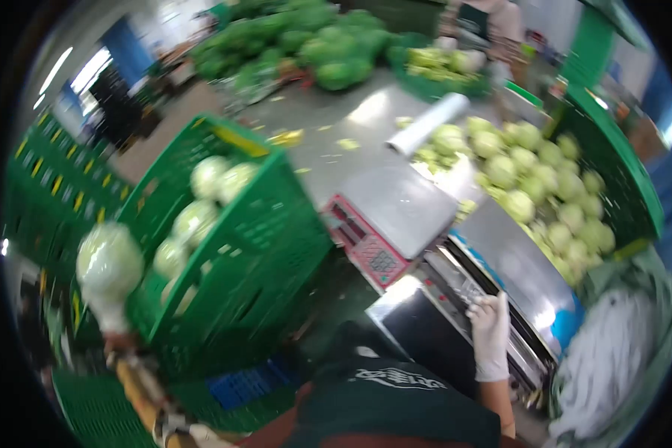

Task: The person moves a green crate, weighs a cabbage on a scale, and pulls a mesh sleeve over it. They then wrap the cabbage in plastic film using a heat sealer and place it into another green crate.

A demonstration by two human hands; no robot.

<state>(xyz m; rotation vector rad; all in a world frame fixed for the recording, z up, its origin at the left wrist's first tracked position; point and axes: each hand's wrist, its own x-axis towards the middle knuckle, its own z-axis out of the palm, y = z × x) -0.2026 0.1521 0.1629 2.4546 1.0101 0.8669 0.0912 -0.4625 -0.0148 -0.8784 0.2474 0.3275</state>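
My left hand (pixel 110 315), in a pale glove, is stretched out to the far left and grips a round, pale green cabbage (pixel 110 257) with a film-like shine. The cabbage is up beside the outer side of a green plastic crate (pixel 239 287), which holds several similar cabbages (pixel 196 221). My right hand (pixel 490 336), in a white glove, is over the metal wrapping machine (pixel 455 278). Its fingers are curled at a shiny clear patch that looks like film; what they pinch is too small to make out.
A red-framed scale (pixel 407 209) stands beside the machine. A film roll (pixel 429 123) lies behind it. Loose cabbages (pixel 549 179) fill the right side within a green crate wall (pixel 620 149). Bagged cabbages (pixel 336 48) are heaped at the back. Another person (pixel 493 22) stands across the table.
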